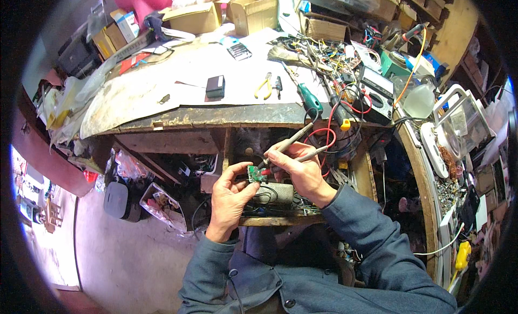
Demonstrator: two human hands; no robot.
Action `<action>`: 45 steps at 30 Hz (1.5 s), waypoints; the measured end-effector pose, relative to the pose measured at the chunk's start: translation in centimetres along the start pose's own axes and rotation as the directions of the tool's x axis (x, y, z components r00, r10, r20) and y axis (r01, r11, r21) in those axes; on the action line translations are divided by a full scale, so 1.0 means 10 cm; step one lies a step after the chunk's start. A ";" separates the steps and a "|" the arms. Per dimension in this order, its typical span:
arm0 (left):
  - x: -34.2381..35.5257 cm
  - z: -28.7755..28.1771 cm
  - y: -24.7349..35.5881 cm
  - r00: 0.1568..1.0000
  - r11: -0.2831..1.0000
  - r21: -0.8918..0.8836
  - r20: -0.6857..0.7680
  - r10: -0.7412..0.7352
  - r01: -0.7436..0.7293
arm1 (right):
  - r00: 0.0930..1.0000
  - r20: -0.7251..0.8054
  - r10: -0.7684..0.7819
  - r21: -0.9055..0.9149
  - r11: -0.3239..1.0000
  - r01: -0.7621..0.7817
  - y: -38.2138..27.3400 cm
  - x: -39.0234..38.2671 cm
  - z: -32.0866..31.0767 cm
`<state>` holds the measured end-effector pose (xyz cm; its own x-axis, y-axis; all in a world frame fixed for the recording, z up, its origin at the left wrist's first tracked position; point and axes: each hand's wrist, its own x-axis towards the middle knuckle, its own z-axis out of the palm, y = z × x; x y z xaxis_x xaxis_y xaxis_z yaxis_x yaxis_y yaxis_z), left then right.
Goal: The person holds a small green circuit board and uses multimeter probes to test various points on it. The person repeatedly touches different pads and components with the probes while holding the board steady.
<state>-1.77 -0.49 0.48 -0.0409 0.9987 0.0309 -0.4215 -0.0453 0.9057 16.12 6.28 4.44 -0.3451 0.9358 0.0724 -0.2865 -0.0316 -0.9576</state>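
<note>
My left hand (229, 199) pinches a small green circuit board (254, 174) by its edges, over the open drawer. My right hand (302, 172) grips two pen-like test probes, chopstick fashion. One probe (295, 134) is dark and grey, with a black lead at its upper end; the other probe (321, 150) runs into a red lead (332, 131). Their tips meet or nearly meet the board; exact contact is too small to tell. The leads run up toward an analogue multimeter (376, 91) on the bench at the right.
On the bench (178, 92) lie a black box-shaped device (215, 86), yellow-handled pliers (264, 86) and a green-handled screwdriver (309, 100). A heap of wires (337, 57) spreads at the back right. Below, the open drawer (280, 221) holds cables and a grey cylinder (278, 193).
</note>
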 end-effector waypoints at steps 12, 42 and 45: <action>0.00 0.02 -0.02 0.999 0.998 0.053 -0.022 0.030 -0.029 | 0.999 0.024 0.025 -0.017 1.000 -0.025 0.01 0.01 -0.02; -0.01 0.09 0.03 0.999 0.995 0.091 -0.009 0.048 -0.047 | 0.989 0.100 0.105 -0.007 0.994 -0.105 -0.06 -0.01 -0.05; -0.04 0.05 0.06 1.000 0.996 0.093 -0.016 0.018 -0.017 | 0.995 0.067 0.076 -0.043 0.996 -0.073 -0.06 -0.01 -0.03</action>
<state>-1.54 -0.91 1.27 -0.0629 0.9972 0.0406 -0.3350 -0.0594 0.9403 16.56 6.35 4.91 -0.4253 0.9049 0.0180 -0.2221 -0.0851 -0.9713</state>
